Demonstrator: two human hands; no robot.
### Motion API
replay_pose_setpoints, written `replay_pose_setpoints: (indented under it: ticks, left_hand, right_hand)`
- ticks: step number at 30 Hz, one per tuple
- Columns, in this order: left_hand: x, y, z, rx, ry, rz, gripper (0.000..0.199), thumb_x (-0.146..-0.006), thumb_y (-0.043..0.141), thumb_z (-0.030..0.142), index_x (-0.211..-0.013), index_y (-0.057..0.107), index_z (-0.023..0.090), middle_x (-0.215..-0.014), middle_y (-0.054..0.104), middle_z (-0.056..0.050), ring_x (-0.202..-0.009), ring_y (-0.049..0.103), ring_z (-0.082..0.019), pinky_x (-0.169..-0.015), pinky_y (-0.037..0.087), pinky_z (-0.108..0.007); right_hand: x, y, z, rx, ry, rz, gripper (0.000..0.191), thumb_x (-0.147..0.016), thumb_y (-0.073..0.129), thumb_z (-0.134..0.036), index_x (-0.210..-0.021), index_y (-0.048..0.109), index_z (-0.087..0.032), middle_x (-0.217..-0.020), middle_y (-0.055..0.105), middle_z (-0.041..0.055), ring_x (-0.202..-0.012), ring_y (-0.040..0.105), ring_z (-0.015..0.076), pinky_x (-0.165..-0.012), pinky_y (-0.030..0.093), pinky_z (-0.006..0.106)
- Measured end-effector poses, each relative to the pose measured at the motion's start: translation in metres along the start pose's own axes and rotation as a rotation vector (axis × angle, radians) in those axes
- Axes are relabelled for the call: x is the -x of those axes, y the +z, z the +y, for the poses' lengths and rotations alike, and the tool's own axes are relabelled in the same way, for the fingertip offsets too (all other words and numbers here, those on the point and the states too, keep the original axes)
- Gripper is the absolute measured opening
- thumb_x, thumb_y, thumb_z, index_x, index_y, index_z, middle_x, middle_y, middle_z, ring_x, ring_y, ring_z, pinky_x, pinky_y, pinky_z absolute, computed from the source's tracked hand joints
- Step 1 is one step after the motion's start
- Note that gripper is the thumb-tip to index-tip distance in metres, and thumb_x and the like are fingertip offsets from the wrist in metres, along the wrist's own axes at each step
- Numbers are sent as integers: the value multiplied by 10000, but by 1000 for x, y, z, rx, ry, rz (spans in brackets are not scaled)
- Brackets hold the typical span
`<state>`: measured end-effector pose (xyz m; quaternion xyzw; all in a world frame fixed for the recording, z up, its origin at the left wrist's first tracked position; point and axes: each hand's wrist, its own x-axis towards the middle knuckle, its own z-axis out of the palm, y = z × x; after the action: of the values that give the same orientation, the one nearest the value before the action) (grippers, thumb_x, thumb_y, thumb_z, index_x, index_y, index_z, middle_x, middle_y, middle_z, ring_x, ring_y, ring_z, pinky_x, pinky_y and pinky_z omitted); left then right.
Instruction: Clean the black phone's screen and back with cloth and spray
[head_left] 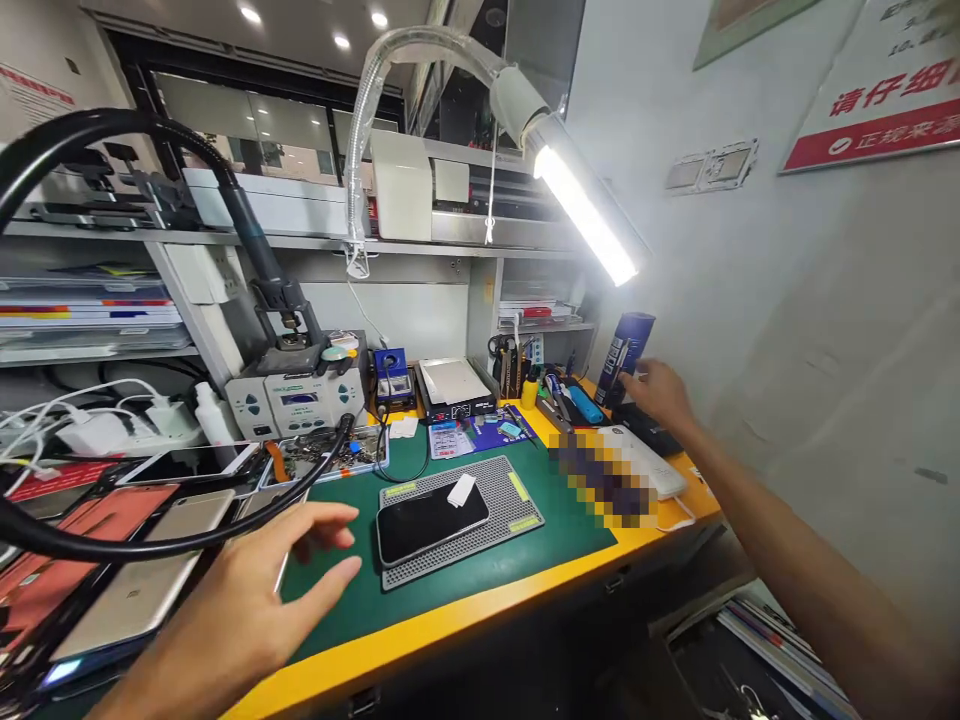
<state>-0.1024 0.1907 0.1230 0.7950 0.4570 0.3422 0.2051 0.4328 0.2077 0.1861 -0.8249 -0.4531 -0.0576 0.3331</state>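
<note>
A black-screened smartphone [431, 522] lies on a grey perforated mat [504, 497], with a small white piece [461, 490] on its upper right part. My left hand [262, 575] hovers left of the mat, thumb and fingers apart, holding nothing. Far to the right, my right hand [664, 395] reaches to the back of the bench beside a dark blue can [624, 350]. Its fingers are bent together close to the can's lower side. Whatever they grip there is too small and partly hidden to name.
A bright lamp [585, 210] arches over the bench. A black hose [112, 545] loops at the left over several phones. At the back stand a grey soldering station [300, 400] and a tray of small parts [315, 455]. A white device [637, 458] lies at right.
</note>
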Motion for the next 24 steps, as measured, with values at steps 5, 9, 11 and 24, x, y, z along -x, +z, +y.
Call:
replay_pose_setpoints:
  ticks: [5,9,11,24]
  left_hand:
    - [-42,22,-3,-152,87,-221,526,-753,693,539,-1196,657,256,-1196,694,-73,-1079,665,-288,-964,531,-414]
    - [-41,37,-14,-187,154,-276,643,-779,681,536,-1339,549,249,-1311,617,-96,-1212,591,-302,-1059,470,-448]
    - [-34,41,-21,-176,171,-267,662,-804,665,522,-1385,491,256,-1349,583,-93,-1243,566,-291,-1070,462,-433]
    - [-22,47,-29,-238,192,-215,685,-822,654,482,-1410,445,199,-1250,593,-110,-1145,562,-292,-1017,467,-462]
  right_hand:
    - [116,26,-59,-189,-363,-298,286,-967,545,-410,-1030,765,-238,-1067,764,43,-1009,701,249,-894,559,347]
    - [184,60,-97,-154,-868,-361,378,-1000,473,-301,-1336,633,-235,-1366,638,67,-1359,488,316,-1125,393,523]
    - [196,72,-106,-80,-903,-379,425,-1008,456,-296,-1414,562,-235,-1456,560,85,-1429,390,358,-1131,351,602]
    - [218,80,-129,176,-877,-441,459,-1046,361,-383,-1404,550,-166,-1488,526,104,-1428,371,384,-1161,256,648]
